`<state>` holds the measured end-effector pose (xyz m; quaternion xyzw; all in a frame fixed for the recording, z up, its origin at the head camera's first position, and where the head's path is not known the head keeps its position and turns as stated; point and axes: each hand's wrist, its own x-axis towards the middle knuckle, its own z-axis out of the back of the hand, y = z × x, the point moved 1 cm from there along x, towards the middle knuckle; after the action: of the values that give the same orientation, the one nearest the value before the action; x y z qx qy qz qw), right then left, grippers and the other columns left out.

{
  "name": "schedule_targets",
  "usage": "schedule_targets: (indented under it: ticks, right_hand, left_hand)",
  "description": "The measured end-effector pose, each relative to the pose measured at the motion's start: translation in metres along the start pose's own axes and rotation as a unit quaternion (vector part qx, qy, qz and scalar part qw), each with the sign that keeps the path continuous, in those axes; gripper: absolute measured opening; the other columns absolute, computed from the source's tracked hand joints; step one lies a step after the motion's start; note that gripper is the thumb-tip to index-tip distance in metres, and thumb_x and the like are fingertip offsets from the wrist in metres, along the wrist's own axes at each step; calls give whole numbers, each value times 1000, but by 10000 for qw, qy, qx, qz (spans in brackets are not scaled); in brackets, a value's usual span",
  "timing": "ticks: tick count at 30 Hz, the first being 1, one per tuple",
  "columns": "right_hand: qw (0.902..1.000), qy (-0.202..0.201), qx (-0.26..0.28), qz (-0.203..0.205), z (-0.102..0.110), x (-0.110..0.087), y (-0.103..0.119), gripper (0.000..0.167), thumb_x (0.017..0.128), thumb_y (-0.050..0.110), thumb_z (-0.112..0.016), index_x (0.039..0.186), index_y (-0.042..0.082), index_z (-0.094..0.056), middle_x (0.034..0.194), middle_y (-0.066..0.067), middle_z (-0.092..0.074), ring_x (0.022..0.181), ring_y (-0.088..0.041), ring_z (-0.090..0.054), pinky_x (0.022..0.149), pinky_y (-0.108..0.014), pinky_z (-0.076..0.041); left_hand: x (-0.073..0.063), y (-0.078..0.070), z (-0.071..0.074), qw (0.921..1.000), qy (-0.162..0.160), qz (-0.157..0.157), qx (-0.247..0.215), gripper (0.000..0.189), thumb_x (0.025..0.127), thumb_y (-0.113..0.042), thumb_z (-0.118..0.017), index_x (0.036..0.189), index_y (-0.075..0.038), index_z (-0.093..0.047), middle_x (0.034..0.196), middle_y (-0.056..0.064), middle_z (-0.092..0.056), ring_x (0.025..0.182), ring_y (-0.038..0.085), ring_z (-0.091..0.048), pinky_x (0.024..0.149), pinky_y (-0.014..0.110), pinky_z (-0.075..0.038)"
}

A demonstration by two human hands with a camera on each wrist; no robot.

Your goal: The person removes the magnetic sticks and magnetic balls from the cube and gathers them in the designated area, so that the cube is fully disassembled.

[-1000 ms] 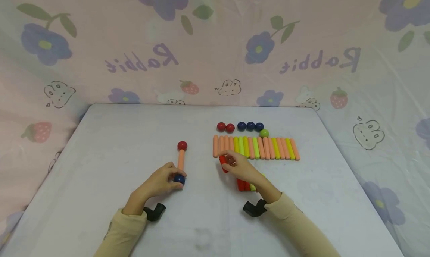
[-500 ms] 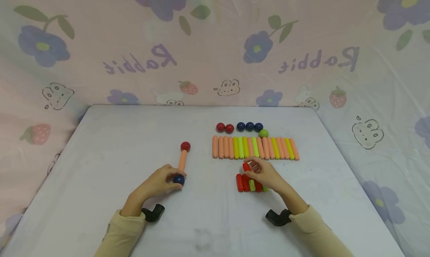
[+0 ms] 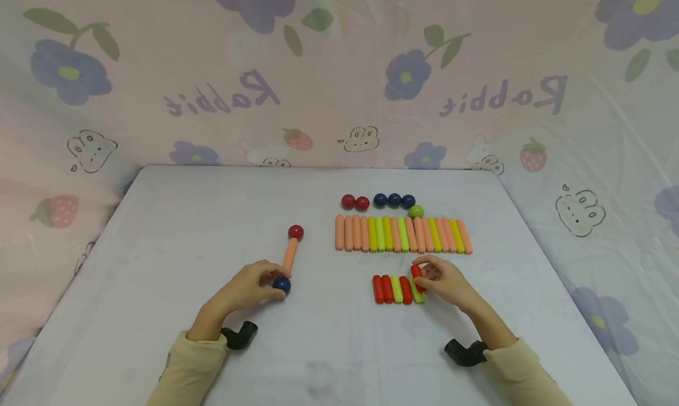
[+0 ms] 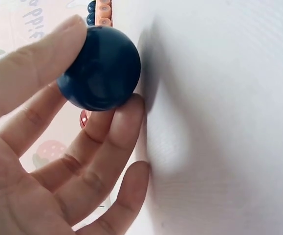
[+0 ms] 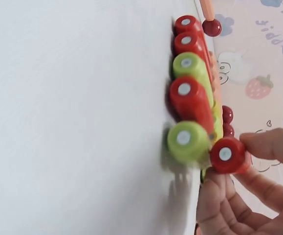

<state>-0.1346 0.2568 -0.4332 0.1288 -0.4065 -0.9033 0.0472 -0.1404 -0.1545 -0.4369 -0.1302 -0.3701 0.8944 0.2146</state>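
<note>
My left hand (image 3: 256,285) pinches a dark blue ball (image 4: 102,68) between thumb and fingers. An orange rod (image 3: 290,256) runs up from that ball to a red ball (image 3: 296,232), tilted slightly right. In my right hand (image 3: 445,282) a short red rod (image 5: 228,155) is pinched between thumb and fingers; its end shows a pale metal disc. It is beside and partly over a light green rod (image 5: 186,142), the rightmost of a short row. The row's other pieces include a red rod (image 3: 378,289) at its left end and a green rod (image 3: 396,289) in the middle.
Behind lies a long row of orange, yellow and green rods (image 3: 404,235). Beyond it are two red balls (image 3: 355,202), three dark blue balls (image 3: 394,200) and a green ball (image 3: 416,211). A printed cloth hangs behind the white table (image 3: 212,217).
My right hand has carried the red rod rightward from the left of the short row to its right end. The rod with the red ball has swung slightly right; the left hand stays put.
</note>
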Motion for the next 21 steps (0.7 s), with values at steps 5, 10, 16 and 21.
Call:
schedule_targets:
  ticks: [5,10,16,21]
  right_hand:
    - [9998,17,-106,-149,4,-4,-8,35,88,14,-67,118,-2,-58,89,-12,-61,76,-15,-54,61,-20,-47]
    - [9996,254,15,-134,0,-6,-13,39,87,13,-69,119,-5,-57,83,-8,-58,67,-9,-51,56,-19,-46]
    - [9992,177,-295,-199,-3,-11,-11,40,88,17,-69,121,-4,-59,83,-8,-60,70,-12,-51,57,-19,-44]
    - [9942,-352,-1015,73,-4,-18,1,39,86,15,-71,118,-4,-61,82,-8,-62,72,-13,-52,58,-18,-44]
  left_hand:
    - [0,1,-1,10000,10,-21,-67,32,77,-18,-80,106,-9,-68,95,3,-64,89,14,-54,81,24,-48]
    - [0,1,-1,9996,75,23,-267,32,78,-17,-80,106,-8,-68,93,5,-62,84,14,-53,73,18,-44]
    - [0,-1,-2,9993,138,-145,-321,33,78,-16,-79,107,-4,-68,92,7,-63,80,12,-53,70,17,-43]
    - [2,-4,-4,9987,259,-311,-312,37,79,-13,-78,111,0,-67,93,9,-65,80,12,-56,72,19,-47]
